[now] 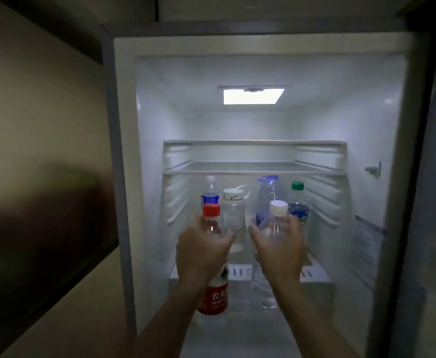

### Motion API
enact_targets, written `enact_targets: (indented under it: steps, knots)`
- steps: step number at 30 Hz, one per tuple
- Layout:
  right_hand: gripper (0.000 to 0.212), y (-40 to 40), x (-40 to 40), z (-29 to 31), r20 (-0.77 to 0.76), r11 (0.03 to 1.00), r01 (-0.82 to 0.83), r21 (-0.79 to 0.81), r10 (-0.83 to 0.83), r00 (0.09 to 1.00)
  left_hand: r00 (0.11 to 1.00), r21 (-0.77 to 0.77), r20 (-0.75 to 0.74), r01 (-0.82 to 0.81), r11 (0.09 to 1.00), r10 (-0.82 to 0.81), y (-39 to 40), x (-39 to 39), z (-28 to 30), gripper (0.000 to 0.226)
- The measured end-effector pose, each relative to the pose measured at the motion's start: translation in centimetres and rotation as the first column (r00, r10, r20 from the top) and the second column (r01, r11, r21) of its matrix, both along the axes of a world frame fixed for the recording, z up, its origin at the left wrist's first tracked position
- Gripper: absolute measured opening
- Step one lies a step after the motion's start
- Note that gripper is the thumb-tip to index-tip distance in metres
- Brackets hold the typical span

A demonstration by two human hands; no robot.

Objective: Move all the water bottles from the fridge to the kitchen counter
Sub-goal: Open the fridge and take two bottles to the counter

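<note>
Two bottles are in hand at once, both at the mouth of the open fridge [124, 177]. The left hand [202, 250] has its fingers wrapped round the upper body of a clear plastic bottle with a red screw cap and a red label [213, 297], just under the shoulder. The right hand [279, 250] is curled the same way round a clear, unlabelled plastic bottle with a white cap [276, 223], whose lower end shows below the wrist.

Both look like thin-walled plastic: light when partly empty, fairly heavy if full, and liable to dent under a hard squeeze. Cold from the fridge, they may be damp and slippery, so I judge a full wrap round the straight body, below the shoulder, to be safer than a pinch at the cap.

Behind the hands, four more stand on the fridge shelf [315, 276]: a clear bottle with a blue cap [210, 197], a clear flask with a white flip lid and loop [233, 210], a tall bluish jug with a blue carry handle [267, 192], and a green-capped bottle with a blue label [297, 202]. The jug is probably the heaviest and best taken by its handle. A glass shelf [254, 167] sits above them. No counter is in view.
</note>
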State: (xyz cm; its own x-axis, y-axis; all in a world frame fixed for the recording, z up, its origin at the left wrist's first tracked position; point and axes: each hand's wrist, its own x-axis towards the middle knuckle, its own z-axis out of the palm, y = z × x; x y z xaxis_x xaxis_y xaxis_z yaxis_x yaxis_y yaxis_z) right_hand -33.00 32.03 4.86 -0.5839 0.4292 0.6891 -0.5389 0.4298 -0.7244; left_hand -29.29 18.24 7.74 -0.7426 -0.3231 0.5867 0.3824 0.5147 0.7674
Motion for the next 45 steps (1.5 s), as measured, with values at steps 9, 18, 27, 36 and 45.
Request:
enact_targets:
  steps: [9, 18, 27, 36, 45]
  knots:
    - [0.046, -0.9, 6.1, 0.4, 0.074, 0.999, -0.044, -0.018, 0.045, 0.996, 1.0, -0.012, -0.022, -0.008, 1.0, 0.008, -1.1, 5.4, -0.5, 0.025]
    - [0.04, -2.0, 14.5, -0.8, 0.157, 0.983, -0.123, -0.135, 0.144, 0.977, 0.998, 0.05, 0.004, 0.061, 0.997, -0.061, -2.5, 12.4, -2.7, 0.021]
    - [0.04, -1.7, 23.9, -2.0, 0.227, 0.976, -0.037, -0.217, 0.087, 0.97, 0.985, 0.052, 0.015, 0.171, 0.984, -0.172, -1.8, 19.6, -3.3, 0.021]
    - [0.045, 0.7, 31.1, -1.7, 0.172, 0.986, 0.043, -0.161, -0.015, 0.985, 0.953, 0.08, 0.013, 0.301, 0.95, -0.303, 1.5, 24.9, -3.5, 0.02]
    - [0.038, 6.7, 40.8, -0.9, 0.207, 0.979, 0.123, -0.16, -0.088, 0.974, 0.896, 0.091, -0.01, 0.442, 0.892, -0.443, 8.9, 31.4, -3.9, 0.02]
